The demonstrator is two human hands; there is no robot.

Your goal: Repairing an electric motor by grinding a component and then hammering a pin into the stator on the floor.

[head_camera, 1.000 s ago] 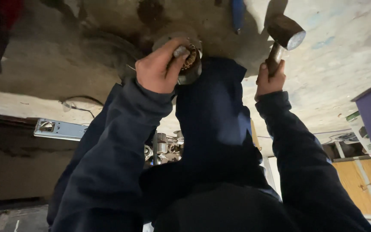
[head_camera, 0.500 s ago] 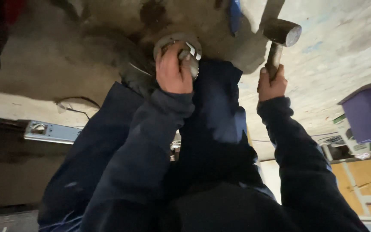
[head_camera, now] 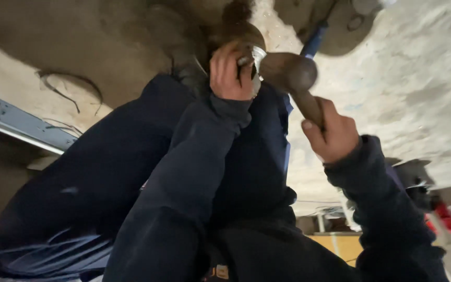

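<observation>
We crouch over a stained concrete floor, our left hand wrapped around a round metal part that sits on the ground just beyond our knees, fingers curled over its top and pinning it in place. Our right hand is clenched around the wooden handle of a hammer, gripping low on the shaft, with the dull steel head right against the part's bright rim (whether it touches at this instant, we cannot tell through the blur).

The hammer looks head-heavy and stiff, best held well down the handle as it is now, where the smooth wood could slip in a loose fist. The metal part seems hard, rigid and heavy enough to stay put, though its rounded side may let it roll or skid on the concrete; we judge the safest hold to be on the side away from the hammer head, with fingertips kept off the rim.

Room is tight: our dark trouser legs crowd the near side and our left sleeve crosses the middle. A blue-handled tool lies just beyond the part. To the right the floor lies open; a metal rail runs at far left.
</observation>
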